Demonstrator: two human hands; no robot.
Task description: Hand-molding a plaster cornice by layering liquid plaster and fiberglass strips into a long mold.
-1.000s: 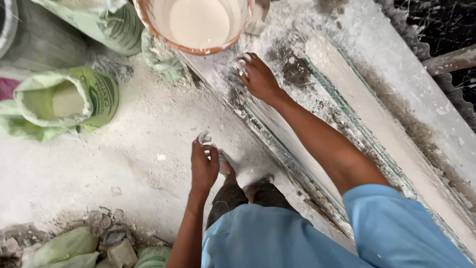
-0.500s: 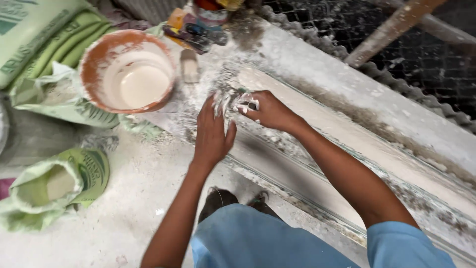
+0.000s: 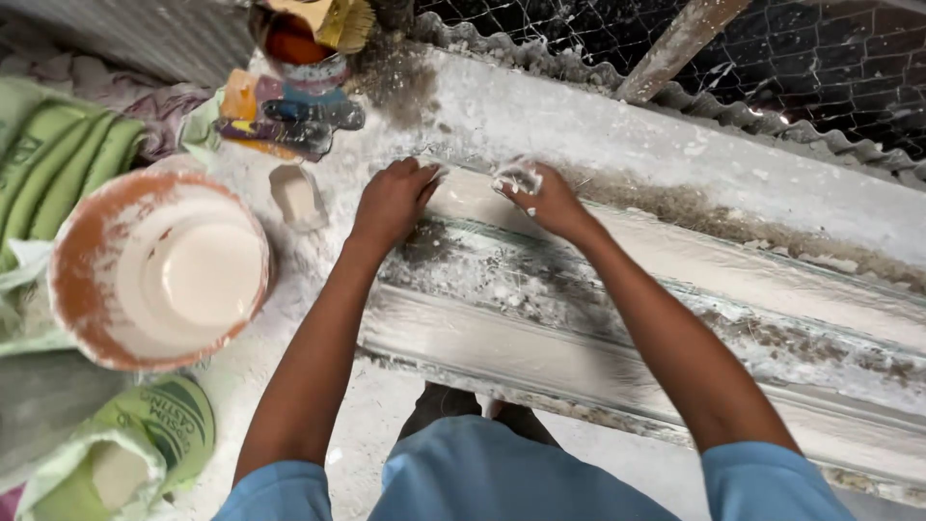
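From the head view, both hands press on the near end of a long white plaster moulding (image 3: 675, 280), whose long axis runs away rightward. The left hand (image 3: 391, 201) lies flat, fingers spread; the right hand (image 3: 540, 198) is pinched on wet plaster (image 3: 516, 178). A bucket (image 3: 68, 318) sits left of them.

Left hand (image 3: 391, 200) flat, right hand (image 3: 542, 198) curled.

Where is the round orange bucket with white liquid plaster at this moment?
In the head view, the round orange bucket stands at the left, beside the left hand, between the green sacks and the long plaster-covered mould.
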